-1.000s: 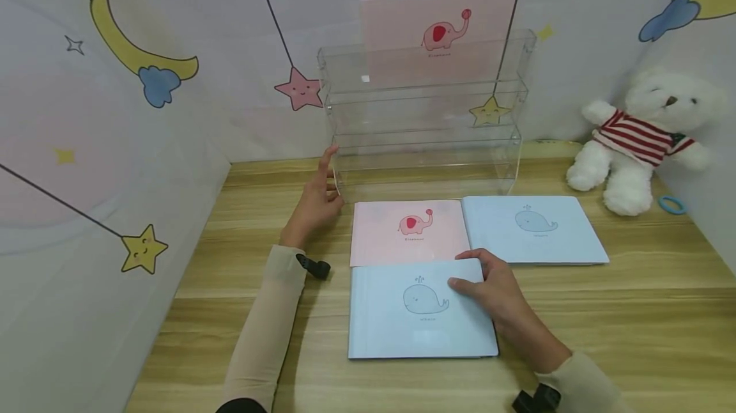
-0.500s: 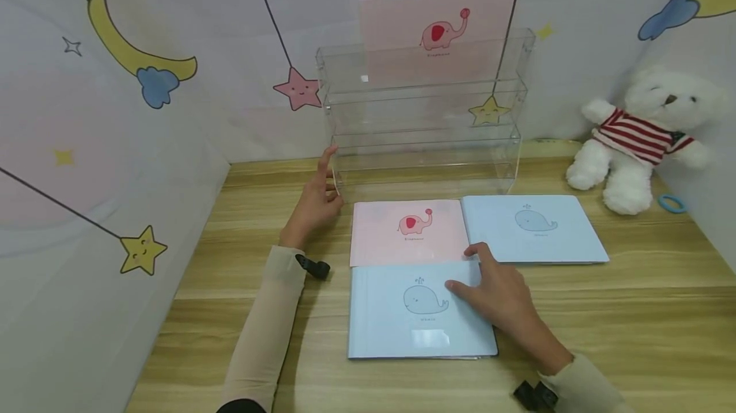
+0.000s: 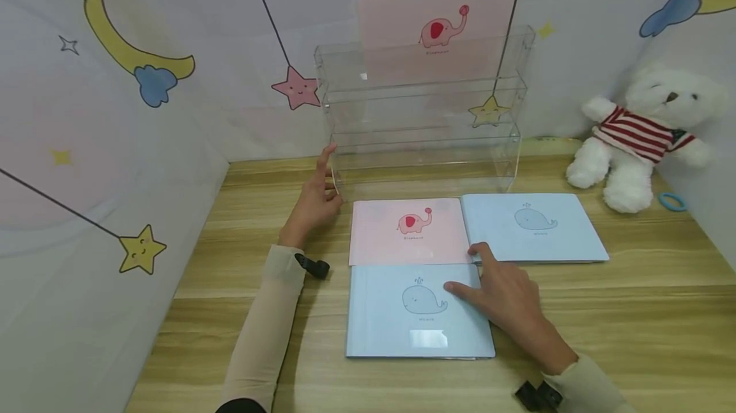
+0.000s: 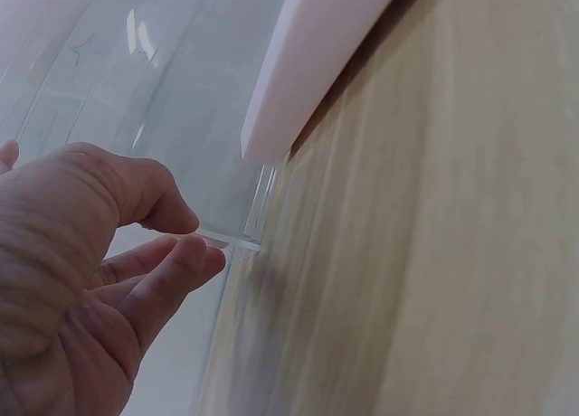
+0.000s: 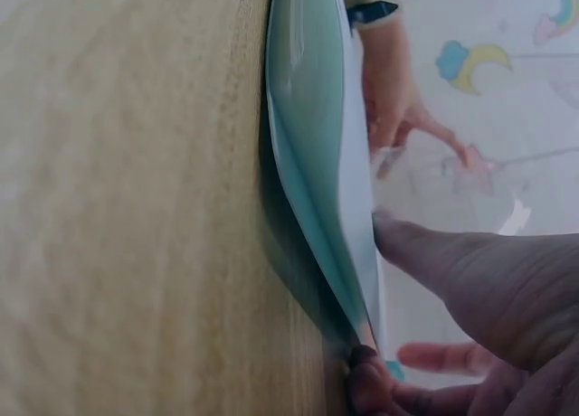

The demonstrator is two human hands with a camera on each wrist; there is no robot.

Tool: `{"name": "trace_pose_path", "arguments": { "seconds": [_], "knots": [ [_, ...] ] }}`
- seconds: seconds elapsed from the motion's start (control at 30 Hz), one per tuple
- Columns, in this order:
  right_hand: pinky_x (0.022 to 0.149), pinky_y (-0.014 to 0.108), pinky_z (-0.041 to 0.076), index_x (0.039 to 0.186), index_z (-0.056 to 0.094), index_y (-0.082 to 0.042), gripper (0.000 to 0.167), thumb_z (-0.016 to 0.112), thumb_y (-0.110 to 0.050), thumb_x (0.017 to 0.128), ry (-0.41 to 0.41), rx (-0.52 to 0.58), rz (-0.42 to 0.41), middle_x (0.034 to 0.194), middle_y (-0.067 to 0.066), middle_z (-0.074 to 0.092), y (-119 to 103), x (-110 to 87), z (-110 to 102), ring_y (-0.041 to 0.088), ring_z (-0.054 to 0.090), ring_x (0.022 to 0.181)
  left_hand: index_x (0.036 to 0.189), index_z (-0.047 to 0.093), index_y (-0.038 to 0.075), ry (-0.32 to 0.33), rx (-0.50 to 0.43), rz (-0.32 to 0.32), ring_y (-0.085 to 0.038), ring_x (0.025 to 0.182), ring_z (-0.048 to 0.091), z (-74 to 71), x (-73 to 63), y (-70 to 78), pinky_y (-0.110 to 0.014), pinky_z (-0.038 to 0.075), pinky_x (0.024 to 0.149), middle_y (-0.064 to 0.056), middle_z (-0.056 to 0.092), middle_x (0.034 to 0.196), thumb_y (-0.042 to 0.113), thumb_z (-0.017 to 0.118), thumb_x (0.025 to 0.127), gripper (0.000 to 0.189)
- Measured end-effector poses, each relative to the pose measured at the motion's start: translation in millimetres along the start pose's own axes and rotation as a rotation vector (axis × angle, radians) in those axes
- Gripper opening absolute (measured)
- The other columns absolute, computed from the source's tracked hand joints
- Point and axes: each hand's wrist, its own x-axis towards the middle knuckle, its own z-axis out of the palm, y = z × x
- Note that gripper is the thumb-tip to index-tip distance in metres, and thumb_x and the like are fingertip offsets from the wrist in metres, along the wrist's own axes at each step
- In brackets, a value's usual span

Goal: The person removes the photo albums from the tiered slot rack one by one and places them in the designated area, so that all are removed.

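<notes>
A light-blue whale booklet [image 3: 391, 330] lies nearest the person, on the wooden table. My right hand [image 3: 512, 295] holds its right side, thumb on the cover and index finger extended past the far right corner. In the right wrist view, other fingertips [image 5: 366, 384] are at the lower cover's edge, and the covers of the booklet [image 5: 312, 154] gape slightly. My left hand [image 3: 312, 208] grips the lower left side of a clear acrylic rack [image 3: 425, 157]. The left wrist view shows thumb and fingers pinching the rack's edge [image 4: 237, 241].
Just beyond lie a pink elephant booklet [image 3: 374, 234] and, to its right, another blue whale booklet [image 3: 500, 240]. Another pink elephant booklet [image 3: 391, 23] stands in the rack's top tier. A white teddy bear [image 3: 609, 163] and a blue ring [image 3: 672, 202] are at right.
My right hand has shifted slightly right, its index finger moving off the near whale booklet's far edge. That booklet has edged slightly left. My left hand stays on the rack.
</notes>
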Motion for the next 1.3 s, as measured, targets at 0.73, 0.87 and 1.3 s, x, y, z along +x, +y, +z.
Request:
{"name": "trace_pose_path", "arguments": {
  "seconds": [0.73, 0.87, 1.3],
  "knots": [
    [0.069, 0.029, 0.057, 0.135, 0.060, -0.011, 0.060, 0.089, -0.034, 0.088, 0.228, 0.242, -0.254, 0.097, 0.007, 0.076, 12, 17.9, -28, 0.017, 0.070, 0.077, 0.165, 0.008, 0.053, 0.001, 0.011, -0.011, -0.043, 0.116, 0.073, -1.2, 0.3, 0.6, -0.057, 0.063, 0.099, -0.026, 0.059, 0.139, -0.005, 0.069, 0.091, 0.113],
    [0.081, 0.030, 0.061, 0.144, 0.057, -0.012, 0.071, 0.092, -0.031, 0.085, 0.261, 0.327, -0.339, 0.116, 0.012, 0.077, 10, 23.6, -39, 0.026, 0.075, 0.096, 0.165, 0.009, 0.054, 0.000, 0.003, -0.009, -0.043, 0.116, 0.073, -1.1, -0.2, 0.1, -0.058, 0.063, 0.098, -0.026, 0.059, 0.137, -0.006, 0.069, 0.091, 0.113],
    [0.106, 0.018, 0.045, 0.165, 0.038, -0.017, 0.109, 0.099, -0.019, 0.074, 0.368, 0.317, -0.545, 0.158, 0.013, 0.058, -3, 57.0, -98, 0.034, 0.059, 0.140, 0.166, 0.008, 0.054, -0.004, 0.014, 0.000, -0.043, 0.117, 0.073, -1.4, -1.2, 0.0, -0.058, 0.063, 0.099, -0.027, 0.060, 0.137, -0.006, 0.068, 0.091, 0.113]
  ]
}}
